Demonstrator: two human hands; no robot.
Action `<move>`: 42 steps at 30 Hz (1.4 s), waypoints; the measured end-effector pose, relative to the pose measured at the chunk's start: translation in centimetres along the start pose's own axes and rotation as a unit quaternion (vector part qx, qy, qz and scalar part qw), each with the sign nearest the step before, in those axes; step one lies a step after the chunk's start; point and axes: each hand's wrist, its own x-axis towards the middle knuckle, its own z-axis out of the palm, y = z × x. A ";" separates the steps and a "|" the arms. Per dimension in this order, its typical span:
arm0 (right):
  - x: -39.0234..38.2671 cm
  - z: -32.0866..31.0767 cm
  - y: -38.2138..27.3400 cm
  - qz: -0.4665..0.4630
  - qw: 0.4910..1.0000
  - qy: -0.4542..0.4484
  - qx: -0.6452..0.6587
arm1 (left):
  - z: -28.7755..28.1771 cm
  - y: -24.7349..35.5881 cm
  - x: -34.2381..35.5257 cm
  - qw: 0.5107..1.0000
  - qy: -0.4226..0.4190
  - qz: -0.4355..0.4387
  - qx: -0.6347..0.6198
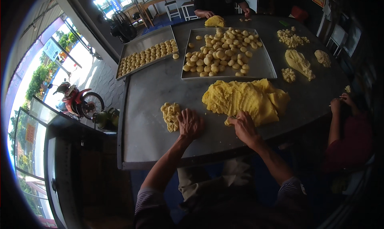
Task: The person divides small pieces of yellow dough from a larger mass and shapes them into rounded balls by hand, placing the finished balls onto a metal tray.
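Note:
My left hand (190,123) rests on the metal table (148,145) with its fingers spread, touching the right side of a heap of small pale dough pieces (170,117). My right hand (244,125) is at the lower edge of a large, rough-surfaced mass of yellow dough (244,99), with curled fingers gripping a bit of it. Beyond the dough lies a metal tray (268,71) holding many loose round dough balls (220,53).
A second tray (120,73) holds rows of balls at back left. Pale dough lumps (296,63) lie at right. A co-worker (216,1) works at the far side, another (344,137) at right. A red motorbike (74,99) stands outside left.

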 end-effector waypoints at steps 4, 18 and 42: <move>-2.2 1.1 1.0 0.077 0.996 -0.035 0.042 | -2.2 0.2 0.2 0.997 -0.033 0.045 -0.048; -6.4 -1.2 -1.3 -0.014 0.983 0.024 0.179 | -1.5 1.2 -2.4 0.998 0.003 -0.033 0.056; -2.5 3.0 -7.0 -0.006 0.940 0.172 0.295 | -4.7 8.6 -5.1 0.745 -0.022 -0.298 -0.596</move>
